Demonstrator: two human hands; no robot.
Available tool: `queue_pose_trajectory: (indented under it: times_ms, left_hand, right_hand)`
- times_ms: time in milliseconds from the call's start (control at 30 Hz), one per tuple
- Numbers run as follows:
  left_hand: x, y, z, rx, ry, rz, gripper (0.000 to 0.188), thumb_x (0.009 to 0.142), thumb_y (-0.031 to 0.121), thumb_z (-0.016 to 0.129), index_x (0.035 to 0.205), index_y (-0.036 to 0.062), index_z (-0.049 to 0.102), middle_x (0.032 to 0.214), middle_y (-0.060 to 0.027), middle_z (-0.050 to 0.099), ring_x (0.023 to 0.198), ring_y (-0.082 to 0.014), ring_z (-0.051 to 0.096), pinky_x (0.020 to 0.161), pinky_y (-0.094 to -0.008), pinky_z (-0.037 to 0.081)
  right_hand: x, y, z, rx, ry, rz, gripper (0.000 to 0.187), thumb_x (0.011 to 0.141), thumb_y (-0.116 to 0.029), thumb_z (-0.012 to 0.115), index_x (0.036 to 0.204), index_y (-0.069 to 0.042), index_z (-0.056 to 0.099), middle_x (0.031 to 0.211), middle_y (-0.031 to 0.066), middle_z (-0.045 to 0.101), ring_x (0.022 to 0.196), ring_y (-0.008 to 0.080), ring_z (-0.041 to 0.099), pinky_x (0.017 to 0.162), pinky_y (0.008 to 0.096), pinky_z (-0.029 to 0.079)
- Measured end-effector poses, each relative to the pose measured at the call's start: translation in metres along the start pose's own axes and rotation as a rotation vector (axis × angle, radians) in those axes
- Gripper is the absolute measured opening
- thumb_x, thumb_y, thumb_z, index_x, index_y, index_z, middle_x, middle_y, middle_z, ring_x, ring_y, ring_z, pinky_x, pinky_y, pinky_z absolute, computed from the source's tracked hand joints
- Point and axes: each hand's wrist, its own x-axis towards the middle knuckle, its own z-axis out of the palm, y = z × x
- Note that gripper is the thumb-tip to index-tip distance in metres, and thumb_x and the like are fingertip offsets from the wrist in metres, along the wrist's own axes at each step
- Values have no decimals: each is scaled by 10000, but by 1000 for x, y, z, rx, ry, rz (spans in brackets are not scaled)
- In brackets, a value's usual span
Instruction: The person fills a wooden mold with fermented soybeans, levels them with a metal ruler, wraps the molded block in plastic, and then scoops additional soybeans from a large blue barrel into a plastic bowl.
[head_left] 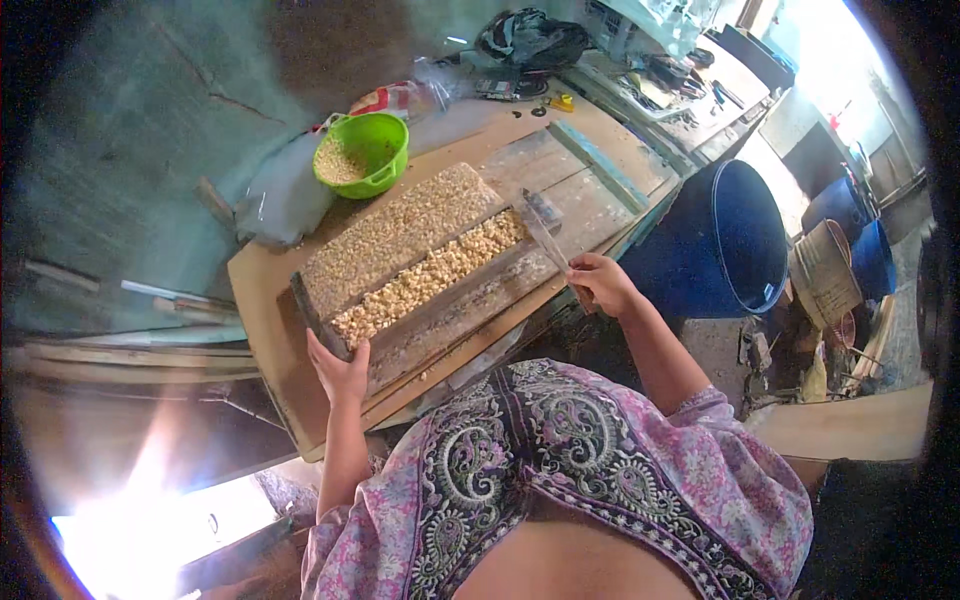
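Note:
My left hand (pixel 341 374) grips the near end of a dark wooden end bar (pixel 316 316), thumb on one side and fingers on the other. With my right hand (pixel 598 284) I hold a narrow wooden strip (pixel 543 238) pinched by its end. Between the two pieces lies a row of loose, pale yellow beans or grains (pixel 432 280). Beyond that row is a flat, packed slab (pixel 402 226) of the same stuff, with a thin dark divider between them. Both rest on a worn wooden board (pixel 480 305).
The board sits on a brown tabletop (pixel 265 300). A green plastic basket (pixel 382 180) with more grains stands behind the slab. Clear plastic sheeting (pixel 285 200) lies to its left. Large blue barrels (pixel 690 240) stand at the right, near a cluttered side table (pixel 745 85).

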Motion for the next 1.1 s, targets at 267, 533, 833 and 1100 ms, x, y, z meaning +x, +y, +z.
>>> queue_pose_trajectory:
  times_ms: [267,533,833,1100]
  left_hand:
    - [-2,-16,5,-11,87,215,958,628,291,713,1349,-2,154,1319,-238,301,1206,-375,313,1010,-420,258]
    - [-6,-17,1,-233,29,138,764,721,181,586,1351,38,179,1274,-190,364,1172,-349,355,979,-441,282]
    - [-9,-13,2,-310,133,99,636,758,109,581,1301,24,261,1144,-162,448,1055,-315,444,912,-408,349]
    - [-8,-18,7,-252,151,213,618,754,121,583,1286,14,288,1122,-142,464,1046,-306,443,901,-430,351]
  right_hand:
    - [-6,4,93,123,-168,106,140,795,-121,603,867,-9,561,636,21,515,527,118,490,437,264,379]
    - [-11,4,190,-349,-508,-114,219,787,-164,631,897,18,579,734,46,578,606,125,550,500,281,452]
    - [-28,4,243,-562,-572,-273,311,730,-277,643,892,-13,611,759,149,627,694,292,611,620,357,466]
    - [-45,-11,226,-488,-427,-364,271,731,-284,630,806,-24,622,704,162,610,698,310,603,648,398,451]
